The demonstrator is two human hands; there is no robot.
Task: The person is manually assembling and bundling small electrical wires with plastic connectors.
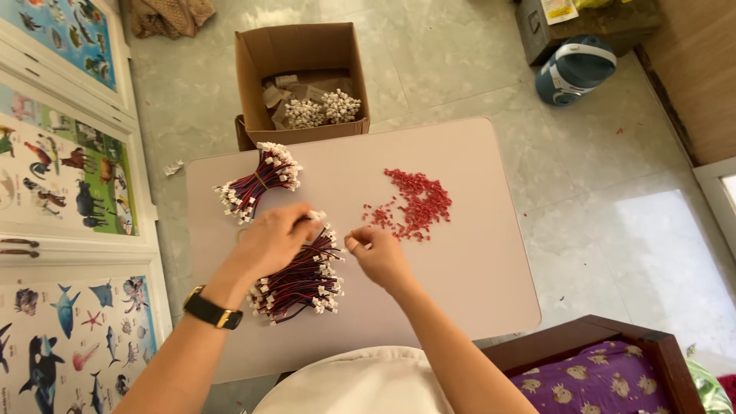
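Pale pink tabletop (pixel 475 291), rectangular with rounded corners, standing on a grey tiled floor (pixel 613 176).

Left hand (pixel 272 239): fingers bunched together, pinching a white connector (pixel 316 215) on the end of a red-and-black wire; black-and-gold wristwatch (pixel 211 310) on the wrist. The hand sits near the middle of the tabletop, over the upper end of the near wire bundle (pixel 300 280).

Right hand (pixel 377 257): fingertips pressed together on something very small; what it is cannot be told. It lies just right of the left hand, close to the red pile.

Near wire bundle: red-and-black leads with white plugs at both ends, lying toward the near left of the tabletop.

Far wire bundle (pixel 257 182): same kind, at the far left corner, well apart from the hands.

Pile of small red pieces (pixel 414 204): loosely scattered, right of centre toward the far edge.

Cardboard box (pixel 297 52): open, on the floor beyond the far edge, holding more white connectors (pixel 322 109).

Animal picture posters (pixel 57 165) along the left; blue-and-grey appliance (pixel 575 69) on the floor at far right; purple patterned cushion (pixel 606 379) in a dark wooden frame at near right.
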